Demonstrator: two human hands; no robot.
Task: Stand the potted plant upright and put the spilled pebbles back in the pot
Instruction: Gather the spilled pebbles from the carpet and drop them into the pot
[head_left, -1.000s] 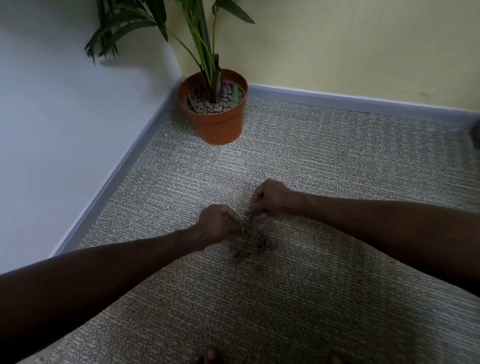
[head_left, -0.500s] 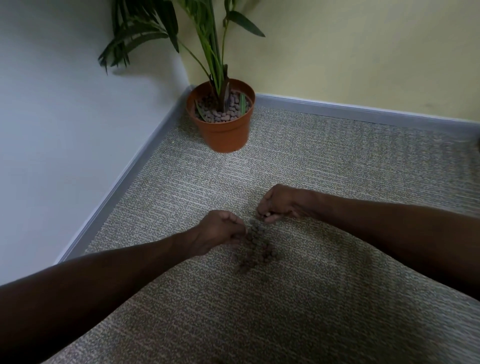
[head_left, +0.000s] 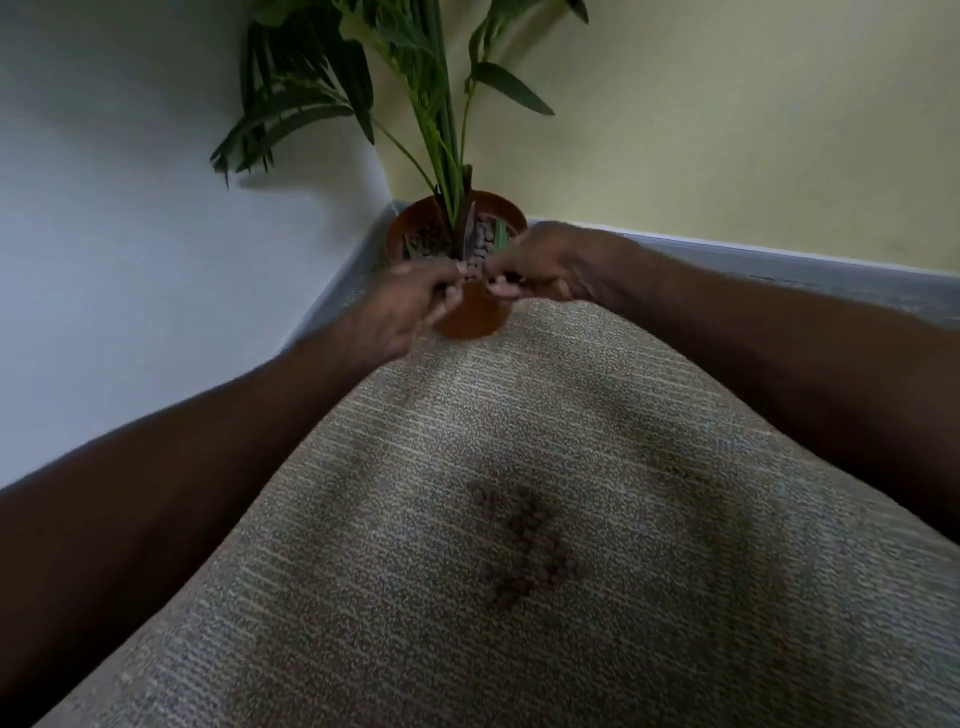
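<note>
Potted plant (head_left: 447, 130) stands upright in the corner, and we see it right where the pale wall (head_left: 104, 234) on the left meets the yellow wall (head_left: 727, 130) on the right. Its orange pot (head_left: 475, 317) sits on the carpet (head_left: 623, 415) against the grey skirting board (head_left: 779, 260), with brown pebbles showing inside the rim around the stems.

Starting from the left, we have the left hand (head_left: 410, 306) reaching in at the pot's near left edge. Its fingers (head_left: 447, 296) are curled inward and bunched at the tips, right over the rim; motion blur keeps us from telling whether pebbles sit between them. Just beside it, fingertip almost to fingertip over the pot, we find the right hand (head_left: 545, 265). It too is loosely closed, fingers drawn together and pointing left toward the other hand, and again we cannot tell what, if anything, it pinches. Both hands cover the front of the pot's opening.

Nearer to us, between the two forearms and well apart from the pot, we spot the spilled pebbles (head_left: 524, 545): a small dark cluster lying on the carpet in a loose, ragged line.
</note>
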